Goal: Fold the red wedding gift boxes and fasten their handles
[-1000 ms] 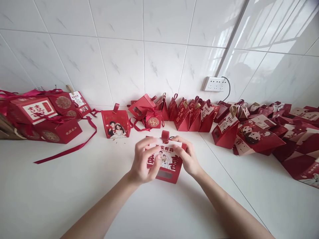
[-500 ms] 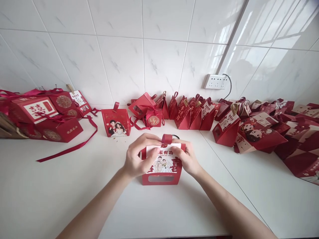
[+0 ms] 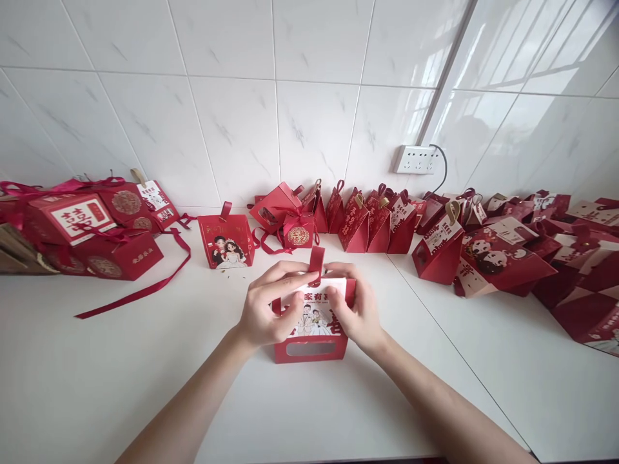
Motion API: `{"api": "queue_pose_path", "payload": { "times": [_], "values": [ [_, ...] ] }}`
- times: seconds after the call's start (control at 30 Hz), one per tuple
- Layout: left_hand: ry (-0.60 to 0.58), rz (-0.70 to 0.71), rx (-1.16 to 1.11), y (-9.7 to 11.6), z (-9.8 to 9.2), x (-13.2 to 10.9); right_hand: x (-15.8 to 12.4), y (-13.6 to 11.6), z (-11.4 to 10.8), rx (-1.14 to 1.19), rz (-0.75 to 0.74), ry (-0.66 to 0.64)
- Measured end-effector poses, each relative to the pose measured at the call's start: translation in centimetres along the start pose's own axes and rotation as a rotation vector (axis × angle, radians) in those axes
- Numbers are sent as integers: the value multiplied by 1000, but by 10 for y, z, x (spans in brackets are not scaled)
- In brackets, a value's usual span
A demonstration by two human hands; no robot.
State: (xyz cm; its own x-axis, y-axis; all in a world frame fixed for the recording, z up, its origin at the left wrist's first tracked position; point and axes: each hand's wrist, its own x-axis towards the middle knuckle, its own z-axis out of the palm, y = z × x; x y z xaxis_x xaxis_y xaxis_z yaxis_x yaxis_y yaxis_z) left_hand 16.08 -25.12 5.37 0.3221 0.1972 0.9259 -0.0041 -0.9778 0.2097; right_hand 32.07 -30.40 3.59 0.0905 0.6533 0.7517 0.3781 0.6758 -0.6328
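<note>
A red and white gift box (image 3: 312, 348) with a printed couple and a small clear window stands upright in front of me on the white table (image 3: 271, 412). My left hand (image 3: 274, 303) grips its upper left side, thumb on the front and fingers over the top edge. On the upper right side, my right hand (image 3: 355, 308) holds it the same way, thumb on the front face. Between my hands a red ribbon loop (image 3: 316, 263) sticks up from the top of the box.
Behind it stands a red box with a couple (image 3: 227, 242). Ribboned red boxes (image 3: 120, 251) lie at the left, with a loose ribbon tail. Red triangular boxes (image 3: 377, 225) line the tiled wall, and more boxes (image 3: 512, 258) crowd the right. A power strip (image 3: 416, 160) is on the wall.
The ribbon loop on the box stands taller and straighter. My left fingers have moved in to the loop, and my right hand has shifted slightly left and its thumb has lowered.
</note>
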Motion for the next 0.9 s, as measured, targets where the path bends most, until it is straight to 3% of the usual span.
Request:
{"api": "queue_pose_path", "payload": {
  "times": [0.1, 0.17, 0.9],
  "values": [
    [33, -13, 5, 1, 2, 0, -2, 0, 4, -192, -359, 123],
    [47, -39, 2, 3, 3, 1, -1, -1, 4, -261, -425, 101],
    [57, -54, 65, 5, 4, 1, -1, -3, 3, -252, -360, 60]
  ]
}}
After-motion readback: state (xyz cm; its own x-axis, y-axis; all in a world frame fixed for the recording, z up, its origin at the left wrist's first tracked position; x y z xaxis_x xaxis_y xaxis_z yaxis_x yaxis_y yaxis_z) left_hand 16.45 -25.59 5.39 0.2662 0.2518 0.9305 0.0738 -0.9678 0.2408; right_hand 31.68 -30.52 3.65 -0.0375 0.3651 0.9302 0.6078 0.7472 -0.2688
